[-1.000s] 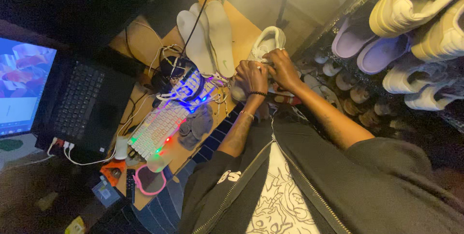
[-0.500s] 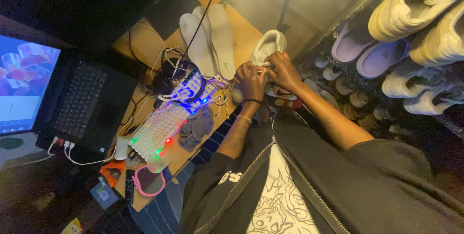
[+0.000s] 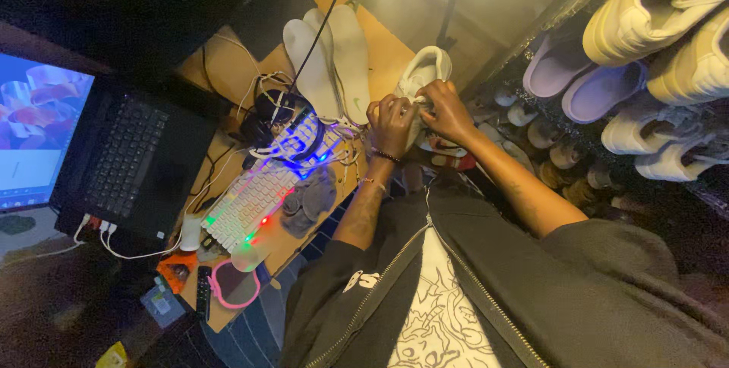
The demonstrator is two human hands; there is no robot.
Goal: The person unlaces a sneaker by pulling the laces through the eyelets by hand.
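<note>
Both hands met on a white sneaker (image 3: 425,72) held over the far edge of the wooden worktop (image 3: 383,45). The left hand (image 3: 391,121) had its grip closed around the shoe's near end, fingers curled over the white upper. The right hand (image 3: 448,110) pinched the same shoe from the 3 o'clock side, its grip also shut on it. The sneaker's long axis ran from about 6 o'clock to 12 o'clock, tilted slightly toward 1 o'clock, with its rounded end pointing away from the person; whether that end was toe or heel could not be told.

At 9 o'clock of the sneaker lay a pair of white insoles (image 3: 330,60), side by side, their lengths running roughly the same way. Nearer the person, at 8 o'clock of the hands, sat a backlit white keyboard (image 3: 258,197) tangled with cables, and a grey cloth (image 3: 307,201) just beside it. A black laptop (image 3: 125,159) stood open at 9 o'clock. Shelves of pale sneakers (image 3: 661,11) filled the 2 o'clock side.
</note>
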